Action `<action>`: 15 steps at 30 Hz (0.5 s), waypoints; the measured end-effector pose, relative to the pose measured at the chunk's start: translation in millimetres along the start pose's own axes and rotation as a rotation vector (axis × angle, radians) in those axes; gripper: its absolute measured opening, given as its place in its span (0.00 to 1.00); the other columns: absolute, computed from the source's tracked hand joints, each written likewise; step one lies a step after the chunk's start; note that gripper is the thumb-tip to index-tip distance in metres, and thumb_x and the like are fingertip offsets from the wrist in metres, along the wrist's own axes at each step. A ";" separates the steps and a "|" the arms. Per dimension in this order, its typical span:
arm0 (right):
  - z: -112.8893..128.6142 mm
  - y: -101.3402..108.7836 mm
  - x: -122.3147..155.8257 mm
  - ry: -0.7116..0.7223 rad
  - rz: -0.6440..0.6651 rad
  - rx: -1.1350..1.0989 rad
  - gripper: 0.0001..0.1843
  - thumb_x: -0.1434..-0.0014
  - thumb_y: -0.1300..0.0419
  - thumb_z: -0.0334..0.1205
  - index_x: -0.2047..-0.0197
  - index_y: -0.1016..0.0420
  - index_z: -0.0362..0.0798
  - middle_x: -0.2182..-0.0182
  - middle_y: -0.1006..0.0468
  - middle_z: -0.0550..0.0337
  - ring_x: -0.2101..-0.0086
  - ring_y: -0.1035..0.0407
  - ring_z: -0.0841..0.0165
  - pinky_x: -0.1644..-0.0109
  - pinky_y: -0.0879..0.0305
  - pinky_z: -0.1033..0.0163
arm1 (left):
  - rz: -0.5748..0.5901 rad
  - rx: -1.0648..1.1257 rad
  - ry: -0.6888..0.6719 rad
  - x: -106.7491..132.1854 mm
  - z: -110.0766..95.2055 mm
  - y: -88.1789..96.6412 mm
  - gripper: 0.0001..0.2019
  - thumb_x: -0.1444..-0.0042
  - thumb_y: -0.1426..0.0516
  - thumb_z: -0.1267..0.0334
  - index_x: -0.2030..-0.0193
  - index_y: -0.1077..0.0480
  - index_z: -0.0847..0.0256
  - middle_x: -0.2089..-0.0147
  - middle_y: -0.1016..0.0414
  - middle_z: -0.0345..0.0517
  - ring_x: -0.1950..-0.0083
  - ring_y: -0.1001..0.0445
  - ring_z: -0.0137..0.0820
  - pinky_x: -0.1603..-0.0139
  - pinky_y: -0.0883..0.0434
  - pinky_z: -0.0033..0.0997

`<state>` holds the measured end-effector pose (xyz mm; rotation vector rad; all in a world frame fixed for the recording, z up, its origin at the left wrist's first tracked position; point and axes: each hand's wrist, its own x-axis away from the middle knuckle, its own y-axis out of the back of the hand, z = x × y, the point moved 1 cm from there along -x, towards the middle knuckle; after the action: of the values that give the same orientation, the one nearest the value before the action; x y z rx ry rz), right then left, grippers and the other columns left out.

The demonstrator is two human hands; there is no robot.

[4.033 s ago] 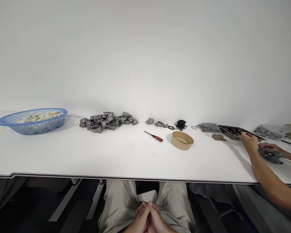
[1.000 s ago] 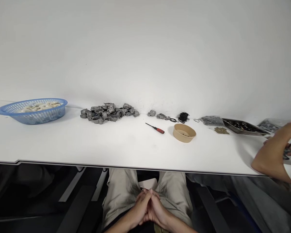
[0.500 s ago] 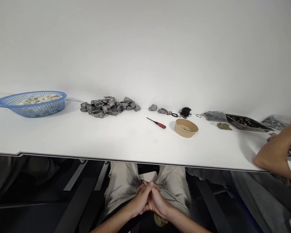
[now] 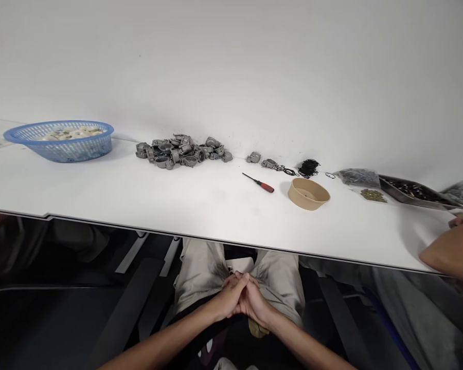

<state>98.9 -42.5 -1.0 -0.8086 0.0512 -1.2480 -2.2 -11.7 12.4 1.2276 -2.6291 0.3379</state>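
My left hand (image 4: 229, 299) and my right hand (image 4: 256, 302) rest together in my lap, below the table's front edge. Their fingers are laced into each other, and I see no object between them. A pale phone-like thing (image 4: 241, 264) lies just beyond them between my thighs. On the white table (image 4: 200, 210) ahead are a red-handled screwdriver (image 4: 265, 186) and a tan round bowl (image 4: 309, 198) with something small on its bottom. Farther back lies a heap of grey ring-shaped plastic parts (image 4: 191, 160), and two similar parts sit apart from it.
A blue basket (image 4: 75, 150) of whitish pieces stands at left. Black rings (image 4: 307, 168), a bag of grey parts (image 4: 358, 178), small brass-coloured pieces (image 4: 373, 195) and a dark tray (image 4: 416, 192) line the back right. Another person's arm (image 4: 453, 252) rests at the right edge.
The camera view has shifted, so the table's things sit farther right and mostly higher in the picture. My hands stay clasped. The other person's arm is now more cut off at the right.
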 end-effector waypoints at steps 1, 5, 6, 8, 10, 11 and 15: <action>-0.3 0.3 -0.2 0.001 0.005 -0.004 0.32 0.43 0.40 0.71 0.59 0.26 0.47 0.66 0.25 0.53 0.69 0.28 0.63 0.66 0.27 0.56 | 0.003 -0.007 -0.011 0.7 -0.1 0.6 0.31 0.35 0.56 0.36 0.54 0.23 0.58 0.45 0.22 0.52 0.37 0.30 0.47 0.29 0.38 0.46; -1.1 0.6 -0.6 -0.006 0.043 -0.011 0.35 0.42 0.42 0.73 0.57 0.27 0.46 0.68 0.26 0.54 0.68 0.27 0.63 0.62 0.26 0.55 | 0.015 -0.030 -0.041 0.6 1.2 1.5 0.32 0.35 0.57 0.35 0.53 0.23 0.57 0.46 0.22 0.50 0.38 0.29 0.45 0.29 0.38 0.46; -1.1 0.5 -0.6 -0.003 0.042 -0.007 0.34 0.41 0.42 0.73 0.57 0.27 0.46 0.68 0.26 0.54 0.69 0.28 0.64 0.62 0.26 0.55 | 0.006 -0.037 -0.040 0.4 0.7 1.3 0.33 0.36 0.57 0.34 0.53 0.23 0.58 0.47 0.22 0.50 0.38 0.29 0.44 0.29 0.37 0.45; -1.1 0.5 -0.8 0.005 0.023 0.003 0.34 0.40 0.44 0.73 0.58 0.28 0.46 0.68 0.27 0.54 0.71 0.28 0.66 0.65 0.26 0.57 | -0.014 -0.058 -0.018 0.9 -2.9 0.5 0.34 0.37 0.58 0.33 0.54 0.24 0.59 0.47 0.22 0.52 0.38 0.29 0.45 0.30 0.37 0.45; -1.6 0.8 -1.3 0.008 0.007 0.010 0.34 0.39 0.45 0.73 0.59 0.28 0.46 0.68 0.27 0.54 0.73 0.29 0.68 0.67 0.27 0.60 | -0.015 -0.080 0.008 2.5 -8.2 -0.4 0.35 0.38 0.58 0.32 0.54 0.25 0.59 0.46 0.22 0.54 0.37 0.29 0.46 0.30 0.37 0.46; -2.0 1.1 -1.8 0.007 0.006 0.010 0.34 0.40 0.44 0.73 0.59 0.29 0.46 0.68 0.27 0.55 0.73 0.29 0.68 0.68 0.28 0.61 | -0.011 -0.090 0.016 3.4 -10.3 -0.8 0.36 0.39 0.59 0.31 0.54 0.25 0.59 0.46 0.22 0.54 0.36 0.30 0.47 0.30 0.37 0.46; -4.7 2.8 -4.6 0.000 0.029 -0.017 0.34 0.42 0.41 0.73 0.59 0.29 0.46 0.68 0.26 0.54 0.71 0.27 0.66 0.66 0.26 0.59 | -0.024 -0.080 0.023 1.4 -4.9 -1.0 0.37 0.43 0.57 0.27 0.54 0.26 0.57 0.46 0.22 0.51 0.36 0.29 0.47 0.29 0.37 0.45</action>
<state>97.5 -40.8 -7.8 -0.8198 0.0733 -1.2220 -1.8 -11.9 17.6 1.2210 -2.5793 0.2386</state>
